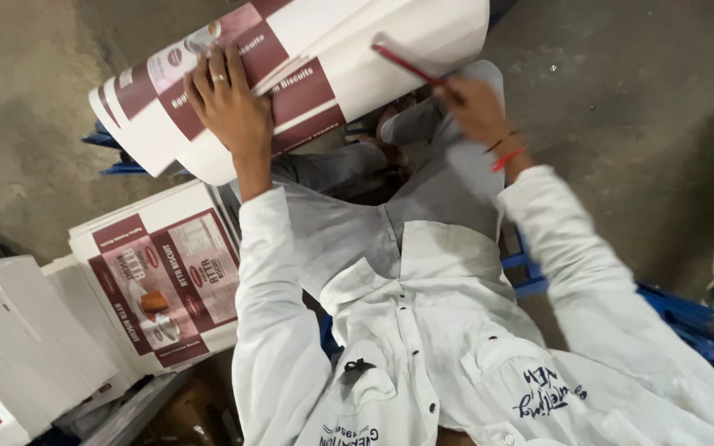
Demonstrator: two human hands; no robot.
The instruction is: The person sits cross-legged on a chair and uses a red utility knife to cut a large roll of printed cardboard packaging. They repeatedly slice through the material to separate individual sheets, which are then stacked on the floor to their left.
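I see my left hand (229,103) pressed flat, fingers spread, on the top sheet of a bundle of printed cardboard sheets (291,78); it is not gripping, only bearing down, a ring on one finger. The bundle bows over my lap, glossy white card with maroon bands, its curled lower edge just below the palm and its far end cut off by the top of the frame.

My right hand (477,107) is closed around a thin red stick (406,64), pencil-like, whose far tip lies against the white edge of the bundle. How the fingers wrap it I cannot make out; the hand is turned away from me and slightly blurred. Red threads circle that wrist.

Below both hands my white shirt sleeves and grey trousers hide whatever the bundle rests on. A dark gap between my knees is too murky to read.

Down from the left hand lies a flat stack of cartons (159,285) with the same maroon print, square-cornered and neat, and next to it, further out, plain white stacks (18,330) run off the frame edge.

Out past the right hand the concrete floor (621,99) is rough and grey. A blue frame (679,318) shows under my right elbow, partly covered by the sleeve.
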